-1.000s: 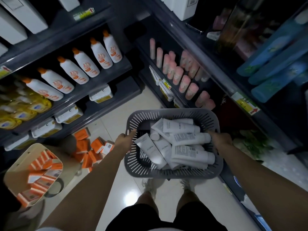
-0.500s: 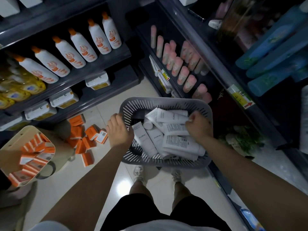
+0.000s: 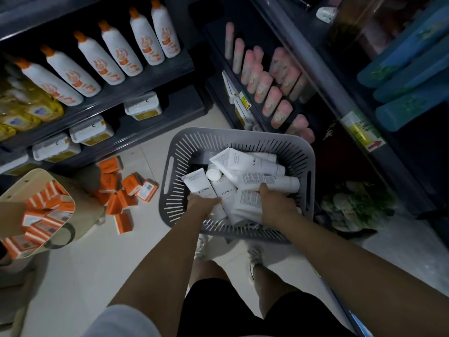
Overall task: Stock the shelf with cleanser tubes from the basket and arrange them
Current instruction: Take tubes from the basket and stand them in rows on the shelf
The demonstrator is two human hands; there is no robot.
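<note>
Both the left hand (image 3: 202, 203) and right hand (image 3: 277, 205) reach into the grey slotted plastic basket (image 3: 175, 164), grips unclear, among white, probably light, squeezable, slick cleanser tubes (image 3: 255, 164) best pinched mid-body.

- Both hands reach into a grey slatted basket (image 3: 175, 166) of white cleanser tubes (image 3: 255, 164).
- The left hand (image 3: 202, 203) rests on one tube; the right hand (image 3: 277, 205) grips another just beside it.
- Orange boxes (image 3: 126, 188) lie on the floor, left of the left hand.
</note>
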